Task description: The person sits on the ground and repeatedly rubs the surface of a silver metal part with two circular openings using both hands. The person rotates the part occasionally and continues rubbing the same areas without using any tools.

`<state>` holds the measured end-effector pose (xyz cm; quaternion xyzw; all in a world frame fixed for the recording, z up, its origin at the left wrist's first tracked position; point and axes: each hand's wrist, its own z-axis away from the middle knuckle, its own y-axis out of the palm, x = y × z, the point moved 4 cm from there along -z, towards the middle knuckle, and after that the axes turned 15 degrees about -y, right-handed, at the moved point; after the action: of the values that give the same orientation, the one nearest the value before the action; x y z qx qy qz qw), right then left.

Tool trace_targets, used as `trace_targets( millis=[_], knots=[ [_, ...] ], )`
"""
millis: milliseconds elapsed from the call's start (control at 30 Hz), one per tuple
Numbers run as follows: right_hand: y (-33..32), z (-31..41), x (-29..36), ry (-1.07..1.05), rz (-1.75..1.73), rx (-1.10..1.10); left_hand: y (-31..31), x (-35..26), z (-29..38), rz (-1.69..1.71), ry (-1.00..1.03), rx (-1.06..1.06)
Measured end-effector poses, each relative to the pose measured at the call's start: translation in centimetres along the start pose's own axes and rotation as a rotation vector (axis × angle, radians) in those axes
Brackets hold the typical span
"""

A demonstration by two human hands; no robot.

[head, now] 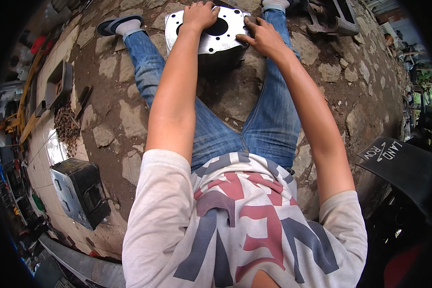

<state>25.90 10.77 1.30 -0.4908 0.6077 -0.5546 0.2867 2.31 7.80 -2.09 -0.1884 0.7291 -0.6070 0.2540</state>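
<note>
A machined metal housing with a bright flat flange face (221,40) rests between my lower legs, its dark body below. Round holes line the flange edge, and a large round opening lies at the middle. My left hand (200,15) lies on the upper left part of the face, fingers towards the far edge, covering part of another opening. At the right edge, my right hand (263,36) has its fingers bent around a small dark block (251,24), which sits against the flange. What the block is cannot be told.
Uneven stone and dirt ground (129,118) surrounds my legs. A black metal box (81,190) and a dark tray (59,84) stand at the left, with a pile of rusty small parts (67,126). A cast metal frame (333,18) lies upper right; a black mud flap (399,165) is at right.
</note>
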Motion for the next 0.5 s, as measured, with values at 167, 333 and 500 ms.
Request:
trace_targets(
  millis=[167, 333, 500],
  knots=[
    [0.0, 3.3, 2.0, -0.071, 0.013, -0.046, 0.4, 0.3, -0.2, 0.001, -0.012, 0.012],
    [-0.1, 3.3, 2.2, -0.062, 0.025, -0.077, 0.2, 0.1, -0.2, 0.005, -0.004, 0.006],
    [0.6, 2.0, 1.6, -0.045, 0.029, -0.076, -0.1, 0.3, -0.2, 0.009, -0.007, 0.009]
  ],
)
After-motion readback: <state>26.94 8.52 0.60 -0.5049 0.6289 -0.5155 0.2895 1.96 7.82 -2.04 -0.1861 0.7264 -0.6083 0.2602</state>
